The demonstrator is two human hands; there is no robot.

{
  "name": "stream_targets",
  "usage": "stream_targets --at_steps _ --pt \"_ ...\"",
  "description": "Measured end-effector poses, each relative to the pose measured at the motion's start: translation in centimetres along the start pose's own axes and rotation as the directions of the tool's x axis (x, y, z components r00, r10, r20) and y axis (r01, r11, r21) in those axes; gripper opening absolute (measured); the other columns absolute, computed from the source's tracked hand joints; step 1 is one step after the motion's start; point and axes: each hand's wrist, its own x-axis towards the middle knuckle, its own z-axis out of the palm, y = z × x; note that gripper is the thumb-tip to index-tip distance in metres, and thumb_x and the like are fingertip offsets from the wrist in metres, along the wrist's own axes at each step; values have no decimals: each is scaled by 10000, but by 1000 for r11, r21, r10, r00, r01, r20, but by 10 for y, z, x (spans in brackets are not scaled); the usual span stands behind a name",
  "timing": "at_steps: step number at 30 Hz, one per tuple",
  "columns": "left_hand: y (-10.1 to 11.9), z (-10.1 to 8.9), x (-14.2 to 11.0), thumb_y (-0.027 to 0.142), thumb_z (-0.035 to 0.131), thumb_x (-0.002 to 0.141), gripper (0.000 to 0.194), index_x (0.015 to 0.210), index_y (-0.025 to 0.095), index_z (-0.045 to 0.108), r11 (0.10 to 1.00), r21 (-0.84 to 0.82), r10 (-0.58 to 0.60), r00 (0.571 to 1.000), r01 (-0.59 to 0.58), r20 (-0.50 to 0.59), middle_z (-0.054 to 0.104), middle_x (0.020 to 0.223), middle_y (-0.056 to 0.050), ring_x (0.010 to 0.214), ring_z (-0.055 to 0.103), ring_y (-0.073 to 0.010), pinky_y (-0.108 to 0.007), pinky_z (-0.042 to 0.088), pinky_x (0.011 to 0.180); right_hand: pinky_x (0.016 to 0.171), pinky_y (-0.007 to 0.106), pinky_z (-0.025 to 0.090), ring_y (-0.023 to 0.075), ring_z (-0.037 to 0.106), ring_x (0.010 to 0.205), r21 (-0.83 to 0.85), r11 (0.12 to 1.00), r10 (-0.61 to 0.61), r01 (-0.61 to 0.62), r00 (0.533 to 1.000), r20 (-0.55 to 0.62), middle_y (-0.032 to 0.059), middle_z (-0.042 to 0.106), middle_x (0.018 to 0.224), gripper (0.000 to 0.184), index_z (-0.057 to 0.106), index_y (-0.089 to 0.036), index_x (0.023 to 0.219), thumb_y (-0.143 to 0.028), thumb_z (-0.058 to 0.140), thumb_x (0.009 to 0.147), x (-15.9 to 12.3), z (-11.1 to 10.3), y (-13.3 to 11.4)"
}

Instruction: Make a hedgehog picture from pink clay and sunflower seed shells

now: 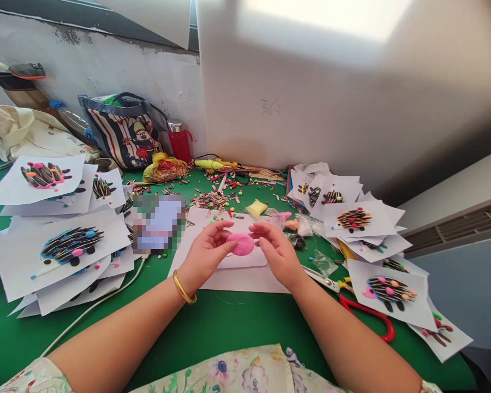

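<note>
A flat, round piece of pink modelling clay is held up over white paper. My left hand pinches its left side, thumb across the front and fingers behind. At the right edge, the curled fingers and thumb of my right hand hold the clay; part of their contact is hidden. Beyond my hands lie a yellow clay packet, orange clay and white clay. Black clay in clear plastic sits just past my right fingers.
Sheets with seed hedgehogs are stacked left and right. Red-handled scissors lie by my right forearm. A blurred phone with a cable is on the left. Loose seeds, a red bottle and a striped bag stand behind.
</note>
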Motion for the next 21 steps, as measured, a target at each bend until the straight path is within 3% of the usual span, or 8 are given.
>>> stream_targets --at_steps 4,8,10,12,16,21 --pt "-1 0 0 362 737 765 556 1234 163 514 998 43 32 998 -35 54 711 959 -83 871 688 -208 -371 556 803 859 356 514 207 645 943 69 982 172 -177 982 81 71 687 1010 308 641 -199 1038 -435 644 840 3 0 0" --pt "-2 -13 7 381 634 849 506 1303 208 496 960 254 116 993 -122 38 657 1157 -118 986 664 -226 -373 557 805 765 320 506 179 623 807 -11 987 158 -160 982 -106 34 678 872 275 654 -194 933 -450 633 835 11 -9 7" --pt "-3 -23 11 361 662 822 497 1286 233 539 843 504 180 981 -191 71 646 1160 -96 994 644 -224 -385 544 836 765 321 504 181 622 820 -58 988 131 -141 981 -145 36 683 898 278 654 -196 958 -447 611 845 15 -14 14" --pt "-5 -30 15 336 737 747 591 1302 263 546 702 663 190 965 -261 180 620 1222 -82 1065 610 -245 -420 511 917 791 337 502 192 630 856 -134 982 121 -136 986 -116 47 697 938 270 664 -200 979 -429 581 863 18 -17 20" --pt "-12 -32 15 253 792 672 765 1374 265 489 543 762 160 934 -353 319 600 1273 -91 1167 555 -288 -458 442 1016 854 351 481 202 638 938 -307 944 115 -119 993 -30 49 717 1017 238 685 -224 1026 -357 552 881 21 -11 23" --pt "-17 -26 12 218 788 669 793 1393 239 466 426 825 115 927 -372 358 581 1293 -119 1201 527 -322 -488 417 1028 863 332 469 191 638 959 -388 916 138 -102 988 64 36 718 1052 230 684 -234 1052 -302 515 911 22 1 17"
